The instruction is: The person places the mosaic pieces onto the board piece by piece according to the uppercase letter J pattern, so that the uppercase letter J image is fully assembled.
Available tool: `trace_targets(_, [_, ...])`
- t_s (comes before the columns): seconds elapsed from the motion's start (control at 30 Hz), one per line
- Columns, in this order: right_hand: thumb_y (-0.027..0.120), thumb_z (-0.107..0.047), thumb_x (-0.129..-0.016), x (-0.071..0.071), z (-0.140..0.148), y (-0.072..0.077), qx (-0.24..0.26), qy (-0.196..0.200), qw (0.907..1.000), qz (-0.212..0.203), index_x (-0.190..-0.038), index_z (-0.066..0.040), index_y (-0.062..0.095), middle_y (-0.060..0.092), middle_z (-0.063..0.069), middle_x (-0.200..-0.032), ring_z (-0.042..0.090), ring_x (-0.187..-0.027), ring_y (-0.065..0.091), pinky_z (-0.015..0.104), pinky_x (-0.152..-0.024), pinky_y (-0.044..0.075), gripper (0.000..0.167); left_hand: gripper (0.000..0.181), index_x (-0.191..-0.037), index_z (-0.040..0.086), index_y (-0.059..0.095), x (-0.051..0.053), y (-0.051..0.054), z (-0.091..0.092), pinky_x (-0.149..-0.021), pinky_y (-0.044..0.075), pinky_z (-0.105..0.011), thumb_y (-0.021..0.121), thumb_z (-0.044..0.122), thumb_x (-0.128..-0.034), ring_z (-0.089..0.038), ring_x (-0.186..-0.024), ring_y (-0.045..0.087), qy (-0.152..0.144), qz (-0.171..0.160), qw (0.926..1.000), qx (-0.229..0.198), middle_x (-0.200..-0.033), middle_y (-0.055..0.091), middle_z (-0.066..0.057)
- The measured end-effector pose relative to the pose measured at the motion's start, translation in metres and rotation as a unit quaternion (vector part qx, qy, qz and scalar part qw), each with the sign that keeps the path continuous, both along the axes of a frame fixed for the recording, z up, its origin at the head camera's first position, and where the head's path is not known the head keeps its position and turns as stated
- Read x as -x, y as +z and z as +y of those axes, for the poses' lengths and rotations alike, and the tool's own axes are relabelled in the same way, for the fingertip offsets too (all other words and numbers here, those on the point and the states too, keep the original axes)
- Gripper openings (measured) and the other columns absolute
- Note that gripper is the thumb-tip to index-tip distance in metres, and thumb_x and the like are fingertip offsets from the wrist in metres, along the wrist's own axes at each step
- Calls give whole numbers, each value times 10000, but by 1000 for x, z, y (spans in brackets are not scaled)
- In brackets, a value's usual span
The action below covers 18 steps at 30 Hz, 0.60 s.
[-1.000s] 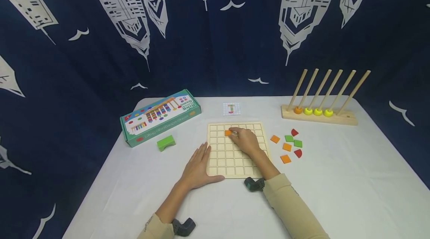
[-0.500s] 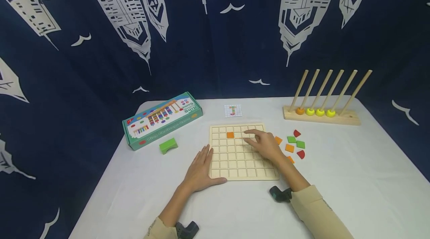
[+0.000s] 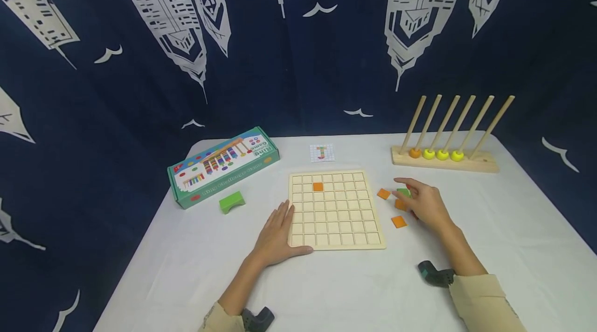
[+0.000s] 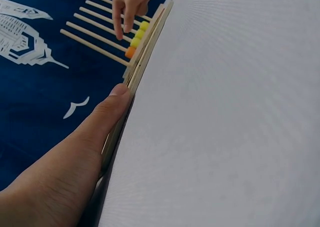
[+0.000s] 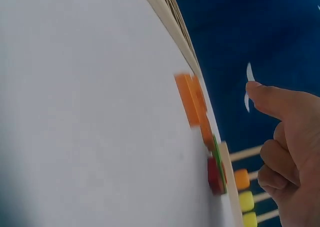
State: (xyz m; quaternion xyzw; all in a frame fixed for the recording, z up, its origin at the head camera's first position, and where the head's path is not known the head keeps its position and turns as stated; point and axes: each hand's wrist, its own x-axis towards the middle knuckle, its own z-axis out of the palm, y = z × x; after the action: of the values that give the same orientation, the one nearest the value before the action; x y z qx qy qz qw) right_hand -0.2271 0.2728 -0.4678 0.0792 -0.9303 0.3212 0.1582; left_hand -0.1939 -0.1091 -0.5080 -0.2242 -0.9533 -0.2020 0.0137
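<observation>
My left hand (image 3: 275, 236) rests at the near left corner of the wooden grid board (image 3: 338, 218), fingers straight along its side and thumb (image 4: 112, 104) along the near edge. One orange square tile (image 3: 318, 187) sits in a cell near the board's far side. To the right of the board, my right hand (image 3: 426, 207) hovers over the loose tiles, thumb and index finger apart with nothing seen between them. Under and beside it lie orange tiles (image 3: 398, 221), a green tile (image 3: 403, 192) and a red piece (image 5: 216, 176); the hand partly hides them.
Behind the board lies a small pattern card (image 3: 322, 153). A green box (image 3: 224, 166) and a green arched block (image 3: 231, 201) are on the left. At the back right stands a peg rack (image 3: 445, 162) with orange and yellow beads.
My right hand has let go of the orange tile on the board and moved right, over the loose pieces. My left hand has stayed at the board's corner.
</observation>
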Motion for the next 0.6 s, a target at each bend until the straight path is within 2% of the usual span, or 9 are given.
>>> trace_targets(0.23, [720,-252,-812,2,21,-11,-11,-268,9996,-73,-1129,-61,634,309,-43,-470,119,-390,276,248,-353,257,380,1162,-1476,56,162,0,1,-1,-1118,80,-356,528,798,-661,-195,-1403,28,13,9,10000,1,-1539,77,-103])
trace_targets(0.43, [715,-284,-815,3,28,-21,-73,-374,9988,-320,-1140,-11,626,309,-33,-480,110,-421,261,254,-385,246,434,1139,-1473,72,200,-1,2,-1,-1118,84,-369,544,789,-658,-210,-1404,30,-15,-46,10000,-65,-1540,67,-105])
trace_targets(0.6, [720,-257,-809,4,28,-24,-269,-447,9972,-528,-1162,-1,620,318,-24,-481,124,-444,270,261,-405,248,447,1137,-1472,68,202,0,1,-1,-1118,85,-372,539,791,-661,-210,-1404,31,-9,-49,10000,-67,-1540,71,-108])
